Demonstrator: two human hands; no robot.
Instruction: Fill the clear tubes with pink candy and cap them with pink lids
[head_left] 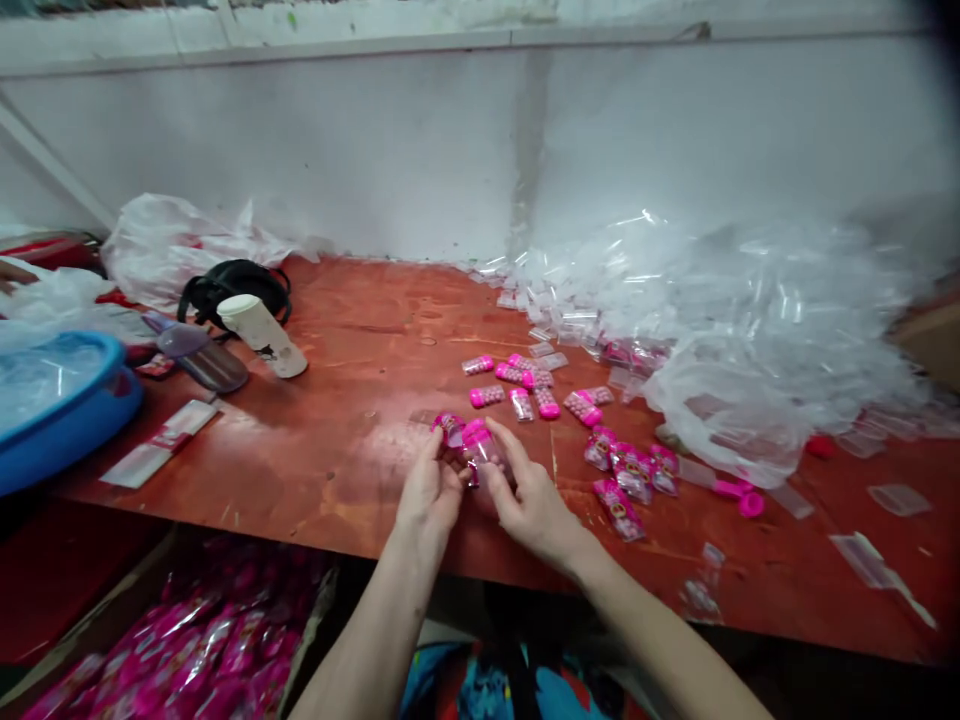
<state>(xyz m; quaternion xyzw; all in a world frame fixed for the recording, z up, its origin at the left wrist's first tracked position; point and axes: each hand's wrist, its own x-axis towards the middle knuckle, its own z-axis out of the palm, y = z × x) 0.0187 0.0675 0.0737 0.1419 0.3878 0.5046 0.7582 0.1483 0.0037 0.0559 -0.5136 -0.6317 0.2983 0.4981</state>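
Note:
Both of my hands meet over the front middle of the red table. My left hand (431, 495) is curled around a shiny pink printed packet (448, 428). My right hand (531, 505) grips a small clear tube with a pink cap (477, 438), close against the packet. The fingers partly hide both things, and the picture is slightly blurred. Just beyond lie several pink-capped tubes of small pink pieces (487, 396). To the right of my right hand is a cluster of filled pink packets (631, 470).
A heap of clear plastic tubes (720, 280) and a clear bag (727, 410) cover the right. On the left are a blue basin (90, 430), a bottle (201, 355) and a white cup (262, 335). Below the edge sits a box of pink packets (195, 640).

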